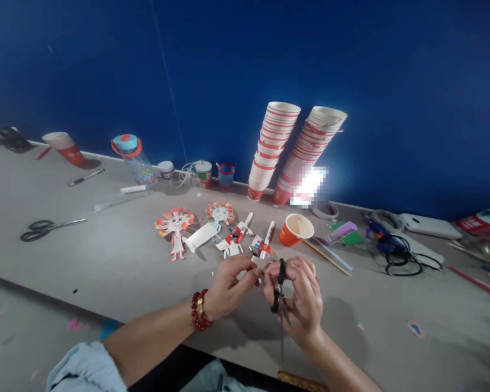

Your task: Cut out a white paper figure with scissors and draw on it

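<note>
My left hand is closed, thumb and forefinger pinched around something too small to make out. Right against those fingertips is my right hand, which also holds a pair of black-handled scissors with the blades hanging downward. Just beyond both hands lie white and red paper scraps and a marker. Farther left are a paper doll with a fringed orange head and a second paper doll head. A cut paper cup stands beyond my right hand.
Two tall stacks of paper cups lean by the blue wall. Another pair of scissors lies left, below a water bottle. At right are a wooden stick, a glue gun with its cord, and a white case.
</note>
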{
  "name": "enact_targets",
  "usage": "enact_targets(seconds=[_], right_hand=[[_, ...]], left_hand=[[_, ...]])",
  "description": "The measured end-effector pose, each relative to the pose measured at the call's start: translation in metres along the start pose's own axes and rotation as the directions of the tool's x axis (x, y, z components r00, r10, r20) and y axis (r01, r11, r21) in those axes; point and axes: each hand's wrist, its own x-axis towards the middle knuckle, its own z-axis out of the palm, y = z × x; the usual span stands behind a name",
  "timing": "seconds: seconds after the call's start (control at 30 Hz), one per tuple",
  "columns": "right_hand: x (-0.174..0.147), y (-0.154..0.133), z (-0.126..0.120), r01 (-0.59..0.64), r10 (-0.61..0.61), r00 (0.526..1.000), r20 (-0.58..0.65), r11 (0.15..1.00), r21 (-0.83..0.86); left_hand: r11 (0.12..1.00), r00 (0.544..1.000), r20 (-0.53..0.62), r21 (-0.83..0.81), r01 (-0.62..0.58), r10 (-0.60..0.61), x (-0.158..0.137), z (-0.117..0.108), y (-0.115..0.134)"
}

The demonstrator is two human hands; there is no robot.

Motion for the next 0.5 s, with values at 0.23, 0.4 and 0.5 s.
enact_targets(seconds=[0.23,0.4,0.5], right_hand=[[-0.001,0.009,-0.011,-0.11,0.121,0.983,-0.138,0.99,0.084],[0.011,0.035,-0.033,-0.274,0.334,0.865,-0.375,0.94,0.203],[0.014,0.058,-0.044,-0.458,0.456,0.889,-0.039,0.887,-0.057]], left_hand=[[0.97,0.987,-0.036,-0.195,0.145,-0.155,0.001,-0.004,-0.008],[0.895,0.976,0.026,-0.394,0.211,-0.218,0.002,-0.004,-0.01],[0.892,0.972,0.028,-0.391,0.226,-0.233,0.003,-0.005,-0.009]])
